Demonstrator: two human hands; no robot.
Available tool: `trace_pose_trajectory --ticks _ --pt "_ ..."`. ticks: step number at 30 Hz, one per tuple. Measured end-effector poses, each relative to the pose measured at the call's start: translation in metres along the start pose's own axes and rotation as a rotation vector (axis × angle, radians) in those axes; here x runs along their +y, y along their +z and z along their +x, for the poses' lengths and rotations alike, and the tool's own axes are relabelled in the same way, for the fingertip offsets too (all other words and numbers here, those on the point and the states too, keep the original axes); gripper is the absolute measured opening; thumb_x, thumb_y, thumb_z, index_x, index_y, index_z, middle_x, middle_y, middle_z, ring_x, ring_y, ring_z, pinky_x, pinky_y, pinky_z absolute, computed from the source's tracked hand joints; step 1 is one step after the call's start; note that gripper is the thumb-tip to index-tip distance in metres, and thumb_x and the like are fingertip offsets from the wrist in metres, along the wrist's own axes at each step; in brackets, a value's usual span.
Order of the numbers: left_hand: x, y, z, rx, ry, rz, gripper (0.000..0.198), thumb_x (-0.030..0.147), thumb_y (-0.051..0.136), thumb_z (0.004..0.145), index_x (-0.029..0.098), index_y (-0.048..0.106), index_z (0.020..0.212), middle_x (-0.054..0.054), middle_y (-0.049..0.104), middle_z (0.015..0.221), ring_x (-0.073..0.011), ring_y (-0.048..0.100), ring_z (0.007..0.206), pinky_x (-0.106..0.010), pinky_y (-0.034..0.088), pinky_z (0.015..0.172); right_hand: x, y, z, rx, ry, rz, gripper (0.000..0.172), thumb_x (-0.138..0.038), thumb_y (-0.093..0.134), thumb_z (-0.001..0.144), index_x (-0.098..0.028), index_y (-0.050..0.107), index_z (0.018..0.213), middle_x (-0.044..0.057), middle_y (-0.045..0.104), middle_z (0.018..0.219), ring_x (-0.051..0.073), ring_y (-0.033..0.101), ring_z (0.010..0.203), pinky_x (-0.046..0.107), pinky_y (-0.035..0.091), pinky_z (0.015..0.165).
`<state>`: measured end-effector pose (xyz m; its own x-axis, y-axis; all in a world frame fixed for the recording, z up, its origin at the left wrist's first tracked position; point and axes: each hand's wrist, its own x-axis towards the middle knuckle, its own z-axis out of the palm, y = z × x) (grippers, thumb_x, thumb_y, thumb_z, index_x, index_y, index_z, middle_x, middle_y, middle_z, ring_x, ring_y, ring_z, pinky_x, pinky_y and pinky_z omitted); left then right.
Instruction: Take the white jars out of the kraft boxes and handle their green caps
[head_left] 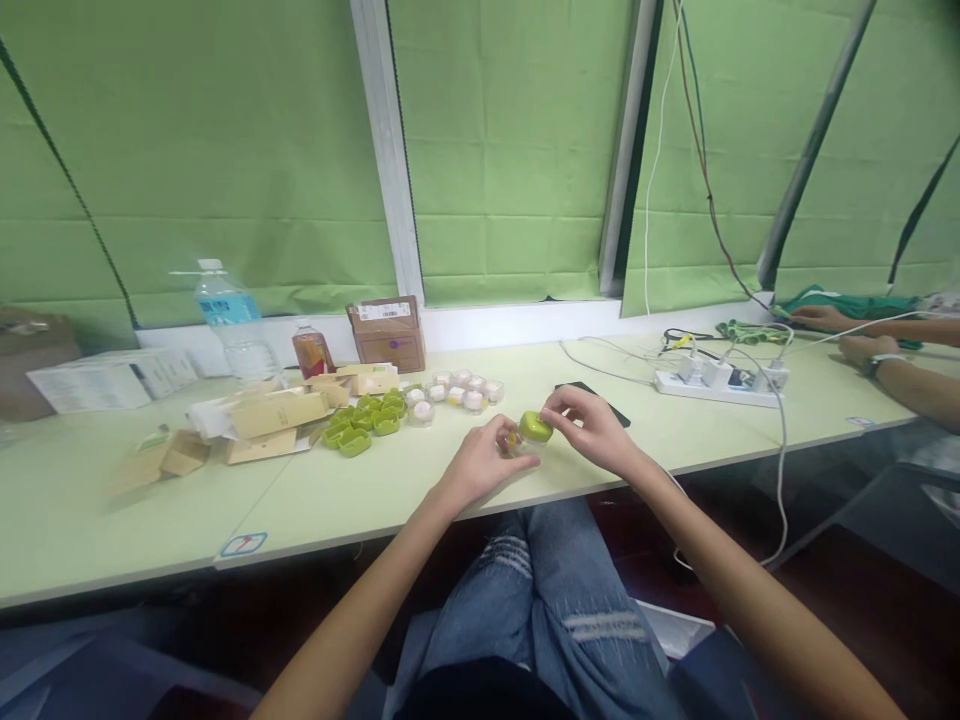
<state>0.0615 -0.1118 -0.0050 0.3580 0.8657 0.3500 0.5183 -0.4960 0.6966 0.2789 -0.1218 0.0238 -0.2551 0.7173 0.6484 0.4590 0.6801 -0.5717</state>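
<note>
Close to the table's front edge, my left hand is closed around a small clear container, mostly hidden by its fingers. My right hand pinches a glossy green rounded lid at its right side. The lid is over the top of the clear container; whether it is fully seated I cannot tell. Left of my hands lies a group of similar green rounded pieces. Behind it and to the right, several small clear containers with pale contents stand close together.
A dark flat device lies behind my right hand. Opened cardboard boxes, a drink bottle, a large water bottle and a brown box stand left. A power strip with cables and another person's hands are right.
</note>
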Motion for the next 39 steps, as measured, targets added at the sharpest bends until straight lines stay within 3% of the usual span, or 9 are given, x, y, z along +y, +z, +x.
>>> trace_pose_trajectory --ticks 4,8,14,27,39 --pt "0.003 -0.001 -0.002 0.048 -0.004 0.132 0.04 0.043 0.082 0.07 0.022 0.058 0.096 -0.002 0.068 0.09 -0.0231 0.063 0.082 -0.032 0.043 0.07 -0.001 0.001 0.0 0.098 0.049 -0.011 0.033 -0.049 0.062 0.093 -0.02 0.063 0.077 0.004 0.067 0.076 0.017 0.059 0.069 0.03 0.048 0.061" --pt "0.006 -0.001 -0.003 0.034 0.005 0.191 0.045 0.047 0.082 0.07 0.023 0.051 0.093 -0.002 0.065 0.09 -0.0234 0.06 0.082 -0.032 0.041 0.07 -0.004 0.006 -0.001 0.136 0.091 -0.003 0.033 -0.048 0.064 0.091 -0.02 0.061 0.073 0.003 0.065 0.071 0.016 0.057 0.062 0.03 0.045 0.058" --pt "0.008 -0.001 -0.005 0.047 0.03 0.174 0.05 0.052 0.081 0.072 0.023 0.049 0.096 -0.003 0.064 0.096 -0.0247 0.06 0.088 -0.034 0.041 0.074 -0.009 0.013 -0.002 0.107 0.13 0.025 0.031 -0.044 0.065 0.089 -0.02 0.061 0.071 0.003 0.065 0.069 0.016 0.058 0.061 0.028 0.045 0.056" --pt "0.007 -0.001 -0.004 0.026 0.073 0.181 0.047 0.05 0.081 0.072 0.024 0.05 0.095 -0.002 0.065 0.092 -0.0224 0.058 0.08 -0.032 0.04 0.069 -0.006 0.012 -0.002 0.139 0.187 0.013 0.03 -0.045 0.066 0.087 -0.02 0.062 0.07 0.004 0.067 0.066 0.017 0.062 0.058 0.028 0.047 0.052" --pt "0.004 -0.001 -0.004 0.075 0.091 0.07 0.044 0.047 0.082 0.073 0.022 0.052 0.093 -0.002 0.067 0.091 -0.0206 0.06 0.08 -0.031 0.041 0.067 -0.009 0.019 -0.003 0.063 0.142 0.027 0.032 -0.046 0.065 0.09 -0.02 0.062 0.072 0.003 0.066 0.068 0.016 0.062 0.058 0.028 0.049 0.054"
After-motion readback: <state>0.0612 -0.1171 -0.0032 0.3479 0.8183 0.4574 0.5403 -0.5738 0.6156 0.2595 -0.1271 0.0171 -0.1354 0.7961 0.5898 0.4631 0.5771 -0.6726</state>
